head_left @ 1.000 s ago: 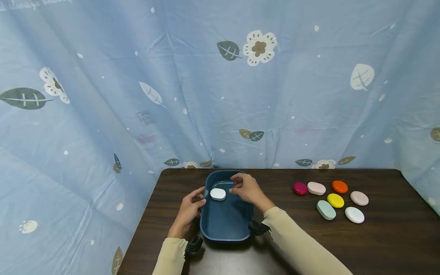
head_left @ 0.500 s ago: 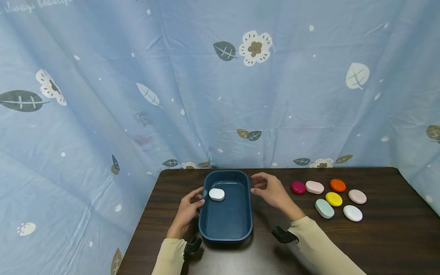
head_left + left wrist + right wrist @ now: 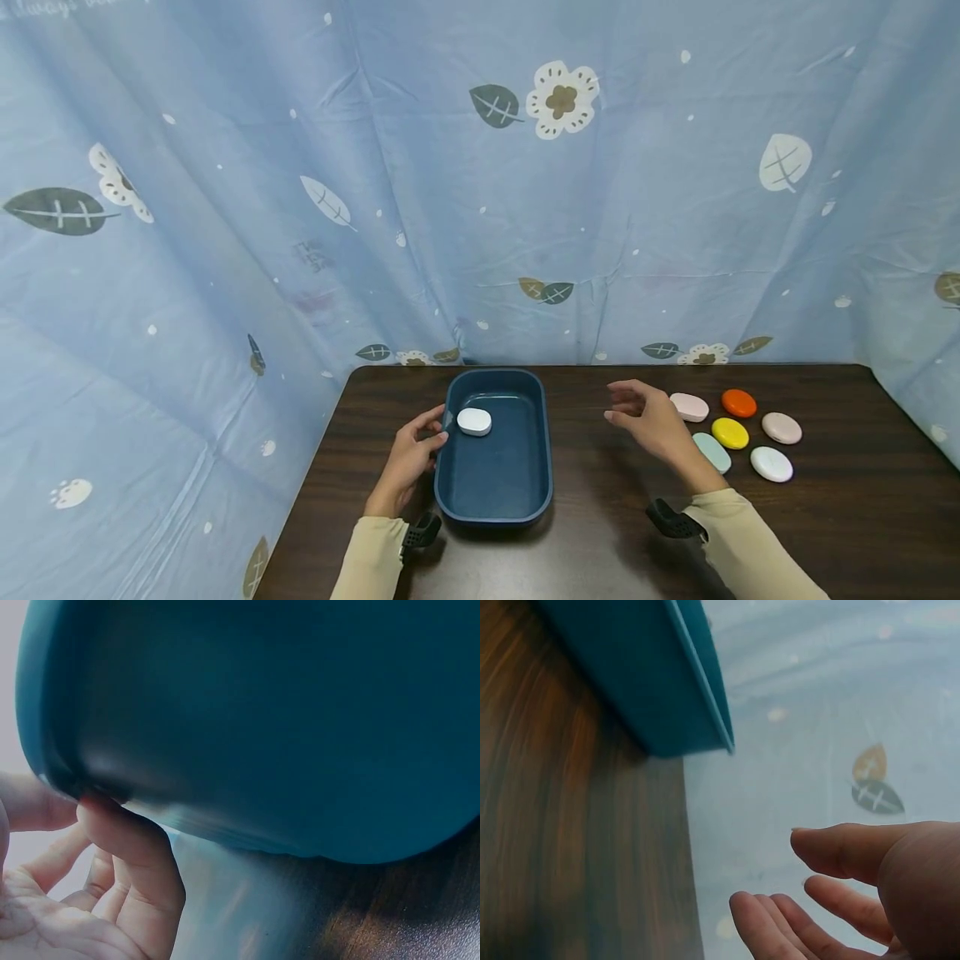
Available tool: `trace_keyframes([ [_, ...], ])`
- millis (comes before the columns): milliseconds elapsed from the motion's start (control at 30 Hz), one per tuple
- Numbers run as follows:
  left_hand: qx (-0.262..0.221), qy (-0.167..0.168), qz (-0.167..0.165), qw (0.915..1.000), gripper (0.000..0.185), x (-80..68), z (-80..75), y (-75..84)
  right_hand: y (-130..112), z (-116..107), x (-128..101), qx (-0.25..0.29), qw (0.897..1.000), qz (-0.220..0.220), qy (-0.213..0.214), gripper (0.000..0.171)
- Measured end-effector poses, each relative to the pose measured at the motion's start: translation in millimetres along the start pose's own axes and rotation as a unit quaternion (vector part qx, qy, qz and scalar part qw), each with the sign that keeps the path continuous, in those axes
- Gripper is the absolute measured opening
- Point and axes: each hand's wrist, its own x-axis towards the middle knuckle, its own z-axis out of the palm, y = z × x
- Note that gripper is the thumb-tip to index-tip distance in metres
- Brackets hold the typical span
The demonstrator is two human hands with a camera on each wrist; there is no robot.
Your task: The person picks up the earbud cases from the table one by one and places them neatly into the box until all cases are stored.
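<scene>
A deep blue rectangular tray (image 3: pixel 495 492) with rounded corners stands on the dark wooden table. Inside it, toward its left wall, lies a white rounded soap-like piece (image 3: pixel 474 422). My left hand (image 3: pixel 408 458) holds the tray's left side, thumb and fingers at the rim; the left wrist view shows this grip on the wall (image 3: pixel 262 750) close up. To the right of the tray my right hand (image 3: pixel 648 421) is above the table with nothing in it, fingers bent loosely and thumb apart. Just beyond it are a pale pink oval piece (image 3: pixel 689 407) and a pale green one (image 3: pixel 712 453).
Further right lie an orange piece (image 3: pixel 739 403), a yellow one (image 3: pixel 730 433), a pale beige-pink one (image 3: pixel 782 427) and a white one (image 3: pixel 771 464). A blue patterned curtain (image 3: pixel 435 208) hangs behind the table's far edge and along its left.
My right hand has come out of the tray and moved right toward the coloured pieces, now covering the magenta one from view. My left hand keeps its place on the tray.
</scene>
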Motion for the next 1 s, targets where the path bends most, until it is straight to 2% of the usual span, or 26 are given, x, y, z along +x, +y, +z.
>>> trace_keyframes([
  [233, 0.0, -0.001, -0.002, 1.0, 0.048, 2.7, -0.2, -0.6, 19, -16, -4, -0.005, 1.0, 0.007, 0.006, 0.046],
  [500, -0.001, -0.001, -0.007, 1.0, 0.048, 3.6, 0.0, -2.5, 35, -25, -5, -0.046, 0.998, 0.029, 0.02, 0.048],
  [733, 0.0, -0.002, -0.007, 1.0, 0.048, 3.2, -0.2, -1.6, 44, -32, -5, -0.056, 0.997, 0.055, 0.024, 0.051],
  [1000, -0.013, -0.002, 0.001, 0.9999, 0.048, 0.0, 1.6, -1.1, 53, -35, -5, -0.076, 0.995, 0.054, 0.024, 0.052],
])
